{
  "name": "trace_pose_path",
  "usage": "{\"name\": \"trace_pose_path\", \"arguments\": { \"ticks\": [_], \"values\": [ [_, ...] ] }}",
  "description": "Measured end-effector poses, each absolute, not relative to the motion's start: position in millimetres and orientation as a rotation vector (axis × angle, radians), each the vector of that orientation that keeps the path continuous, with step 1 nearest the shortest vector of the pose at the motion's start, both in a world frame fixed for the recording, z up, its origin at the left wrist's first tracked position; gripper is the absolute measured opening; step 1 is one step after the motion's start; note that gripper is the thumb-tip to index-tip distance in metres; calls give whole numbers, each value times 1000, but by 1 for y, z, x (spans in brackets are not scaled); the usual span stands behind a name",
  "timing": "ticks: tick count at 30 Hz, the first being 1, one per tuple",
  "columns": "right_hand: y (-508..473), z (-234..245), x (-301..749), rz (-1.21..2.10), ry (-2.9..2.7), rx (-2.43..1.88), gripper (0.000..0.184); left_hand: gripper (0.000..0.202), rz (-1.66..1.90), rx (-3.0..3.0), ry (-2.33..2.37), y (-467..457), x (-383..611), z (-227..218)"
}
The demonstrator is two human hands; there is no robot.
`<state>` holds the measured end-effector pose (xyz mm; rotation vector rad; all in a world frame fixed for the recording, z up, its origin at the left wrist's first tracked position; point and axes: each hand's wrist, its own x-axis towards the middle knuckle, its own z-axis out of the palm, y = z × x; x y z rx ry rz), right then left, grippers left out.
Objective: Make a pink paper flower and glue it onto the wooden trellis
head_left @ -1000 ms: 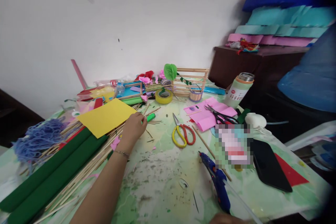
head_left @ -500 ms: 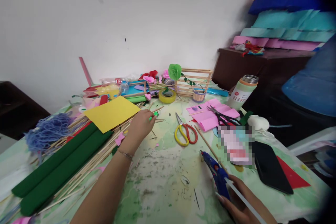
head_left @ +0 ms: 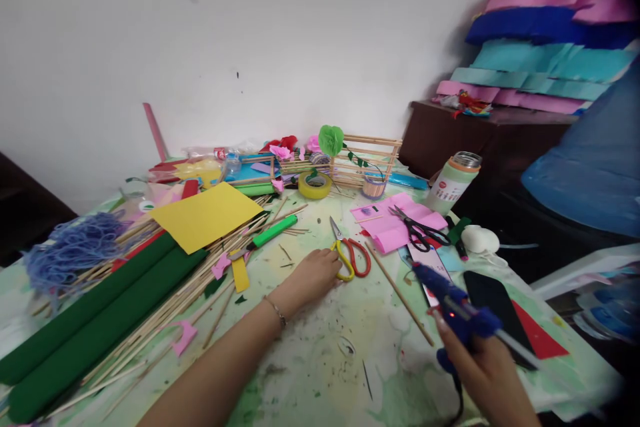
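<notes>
My left hand [head_left: 315, 272] is low over the middle of the table, its fingers bent together at the yellow handle of a pair of scissors [head_left: 352, 250]. These lie flat, blades pointing away, with one yellow and one red handle loop. In my right hand [head_left: 483, 360] is a blue hot glue gun [head_left: 457, 310], its nozzle pointing to the upper left and a red light showing. A glue stick [head_left: 523, 345] sticks out of its back. Left of the scissors, a green-handled knife [head_left: 275, 231] lies beside a small yellow strip [head_left: 241, 275].
Thin sticks [head_left: 173, 300], dark green paper rolls [head_left: 107, 340] and a yellow sheet [head_left: 207, 215] cover the left. Behind stand a stick frame [head_left: 370, 153] and yellow tape [head_left: 315, 185]. At right are black scissors [head_left: 423, 227], a bottle [head_left: 454, 181] and a phone [head_left: 493, 310].
My left hand has left the green-handled knife lying on the table and moved right to the scissors. My right hand has raised the glue gun and shifted it right.
</notes>
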<state>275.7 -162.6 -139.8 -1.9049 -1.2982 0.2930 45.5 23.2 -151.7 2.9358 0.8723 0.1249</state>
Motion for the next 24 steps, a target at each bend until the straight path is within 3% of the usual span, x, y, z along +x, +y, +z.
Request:
{"name": "trace_pose_path", "arguments": {
  "ticks": [5, 9, 12, 18, 24],
  "values": [
    [-140, -83, 285, 252, -970, -1770, 41, 23, 80, 2947, 903, 23, 48, -152],
    [-99, -65, 289, 263, -1009, -1756, 46, 25, 31, 2955, 948, 26, 46, -151],
    [-59, -75, 285, 246, -1316, -1883, 54, 24, 9, 2953, 996, 31, 39, -145],
    [-14, -114, 256, 315, -1572, -2003, 45, 11, -34, 2934, 1159, 41, 18, -128],
    [-16, -130, 242, 297, -1732, -2125, 44, 23, -67, 2895, 1331, 54, -4, -124]
  ]
}}
